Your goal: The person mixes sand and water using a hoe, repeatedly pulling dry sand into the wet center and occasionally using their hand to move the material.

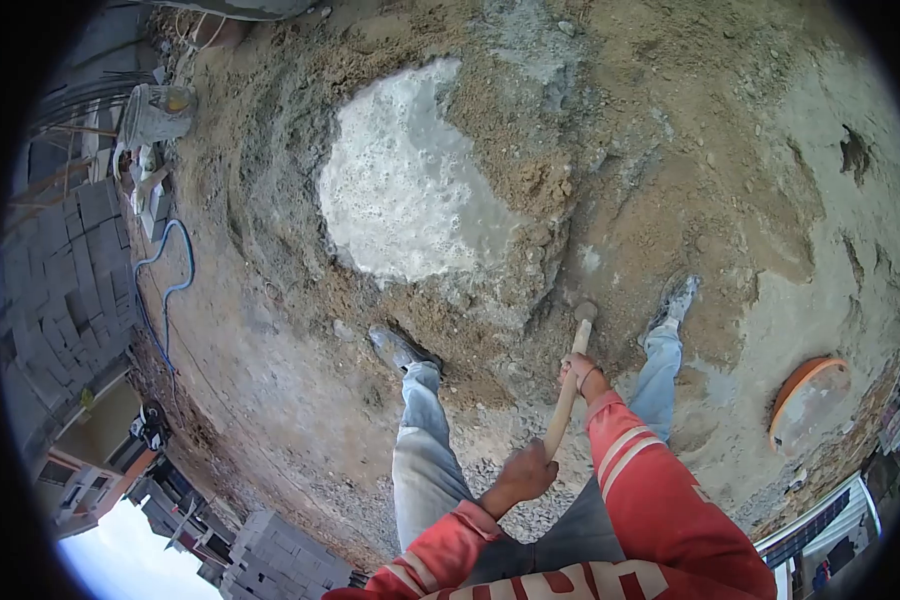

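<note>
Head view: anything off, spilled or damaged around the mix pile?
Nothing clearly out of place. The pool of water sits inside the ring of sand and cement, with no breach showing. Both hands, left hand and right hand, grip the wooden handle. A blue hose trails loose on the ground at left.

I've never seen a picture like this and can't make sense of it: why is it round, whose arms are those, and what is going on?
There is no machine here. A person wears a wide-angle camera on the head, looking down, so the picture bends into a circle. You see their own red sleeves, jeans and shoes. Both hands grip one wooden handle: the left hand lower down, the right hand nearer the tool's head, which is sunk in the sand heap. That heap rings a pool of grey wet mix. Around it lie a bucket, a blue hose, stacked blocks and an orange basin.
</note>
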Demonstrator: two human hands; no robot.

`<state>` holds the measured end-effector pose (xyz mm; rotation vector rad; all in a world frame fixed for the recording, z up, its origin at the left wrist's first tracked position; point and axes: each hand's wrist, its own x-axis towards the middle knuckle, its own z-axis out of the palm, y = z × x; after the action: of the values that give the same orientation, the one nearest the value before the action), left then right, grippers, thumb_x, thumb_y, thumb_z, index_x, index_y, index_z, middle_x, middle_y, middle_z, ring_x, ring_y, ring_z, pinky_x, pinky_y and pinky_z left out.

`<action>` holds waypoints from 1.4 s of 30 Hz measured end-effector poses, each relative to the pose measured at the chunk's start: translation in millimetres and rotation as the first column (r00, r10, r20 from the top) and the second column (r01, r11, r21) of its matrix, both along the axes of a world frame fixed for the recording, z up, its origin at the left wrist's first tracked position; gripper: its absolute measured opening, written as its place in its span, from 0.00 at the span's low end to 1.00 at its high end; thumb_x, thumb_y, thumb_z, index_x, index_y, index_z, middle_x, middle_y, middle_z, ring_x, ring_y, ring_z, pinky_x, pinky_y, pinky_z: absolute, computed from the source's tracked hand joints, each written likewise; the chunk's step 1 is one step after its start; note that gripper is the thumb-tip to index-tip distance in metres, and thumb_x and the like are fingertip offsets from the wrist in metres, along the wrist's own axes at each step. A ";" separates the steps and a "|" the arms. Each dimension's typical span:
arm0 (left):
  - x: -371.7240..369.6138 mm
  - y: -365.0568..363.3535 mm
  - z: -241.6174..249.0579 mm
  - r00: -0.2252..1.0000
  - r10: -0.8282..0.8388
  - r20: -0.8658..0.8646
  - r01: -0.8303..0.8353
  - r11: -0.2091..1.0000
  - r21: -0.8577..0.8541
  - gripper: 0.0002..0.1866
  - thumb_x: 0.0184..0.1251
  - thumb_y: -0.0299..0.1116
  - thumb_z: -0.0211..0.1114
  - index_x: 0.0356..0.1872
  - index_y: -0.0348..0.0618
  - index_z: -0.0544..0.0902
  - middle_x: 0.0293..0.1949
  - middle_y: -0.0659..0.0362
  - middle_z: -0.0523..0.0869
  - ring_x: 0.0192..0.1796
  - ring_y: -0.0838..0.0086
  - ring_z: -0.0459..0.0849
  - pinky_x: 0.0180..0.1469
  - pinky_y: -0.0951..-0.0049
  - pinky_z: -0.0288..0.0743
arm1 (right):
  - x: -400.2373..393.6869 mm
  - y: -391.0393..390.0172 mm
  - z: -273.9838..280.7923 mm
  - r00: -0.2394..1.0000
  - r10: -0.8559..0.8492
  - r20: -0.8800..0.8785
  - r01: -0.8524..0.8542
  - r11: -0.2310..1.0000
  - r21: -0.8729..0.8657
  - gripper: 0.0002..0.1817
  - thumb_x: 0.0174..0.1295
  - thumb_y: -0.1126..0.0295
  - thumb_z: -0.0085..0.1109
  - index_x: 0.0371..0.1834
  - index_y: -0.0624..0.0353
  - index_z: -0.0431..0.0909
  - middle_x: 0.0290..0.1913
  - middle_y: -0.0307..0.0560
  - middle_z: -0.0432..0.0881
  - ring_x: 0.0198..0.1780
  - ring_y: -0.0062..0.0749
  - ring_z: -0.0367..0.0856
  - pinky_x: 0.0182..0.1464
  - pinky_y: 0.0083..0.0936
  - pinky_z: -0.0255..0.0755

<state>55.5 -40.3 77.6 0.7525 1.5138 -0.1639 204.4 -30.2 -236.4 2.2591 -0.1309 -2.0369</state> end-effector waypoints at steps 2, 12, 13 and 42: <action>-19.9 23.6 5.8 0.997 -0.066 0.033 0.065 0.998 0.012 0.21 0.60 0.42 0.60 0.41 0.32 0.70 0.33 0.36 0.80 0.37 0.38 0.79 0.42 0.46 0.72 | 2.4 14.2 8.5 0.986 -0.163 -0.041 0.163 0.987 -0.001 0.11 0.58 0.68 0.51 0.19 0.56 0.65 0.14 0.42 0.64 0.12 0.35 0.65 0.16 0.33 0.66; -212.0 62.8 91.3 0.994 -0.098 0.053 0.070 0.922 0.380 0.17 0.55 0.36 0.67 0.43 0.40 0.76 0.28 0.45 0.82 0.32 0.46 0.80 0.36 0.53 0.72 | -132.7 152.7 192.3 0.794 -0.594 -0.128 0.593 0.710 0.380 0.08 0.59 0.70 0.49 0.24 0.52 0.63 0.17 0.35 0.63 0.16 0.25 0.63 0.20 0.25 0.63; -236.3 58.5 88.2 0.995 -0.075 0.066 0.044 0.921 0.388 0.16 0.54 0.35 0.68 0.43 0.42 0.76 0.28 0.46 0.82 0.33 0.47 0.80 0.36 0.53 0.72 | -161.8 163.3 206.8 0.782 -0.606 -0.143 0.596 0.662 0.455 0.08 0.59 0.70 0.50 0.24 0.52 0.63 0.18 0.34 0.64 0.17 0.23 0.63 0.21 0.24 0.63; 65.2 73.7 -105.1 0.957 0.273 -0.096 -0.238 0.932 0.275 0.15 0.54 0.32 0.63 0.44 0.42 0.78 0.34 0.42 0.82 0.38 0.43 0.80 0.40 0.50 0.74 | -1.0 292.5 84.5 0.977 0.049 0.209 -0.170 0.768 0.617 0.10 0.60 0.68 0.55 0.32 0.60 0.66 0.21 0.40 0.70 0.16 0.23 0.69 0.15 0.22 0.67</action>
<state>120.6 33.4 -27.5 0.7543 1.7678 0.1899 203.4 262.3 -151.9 2.7281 0.7863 -2.0104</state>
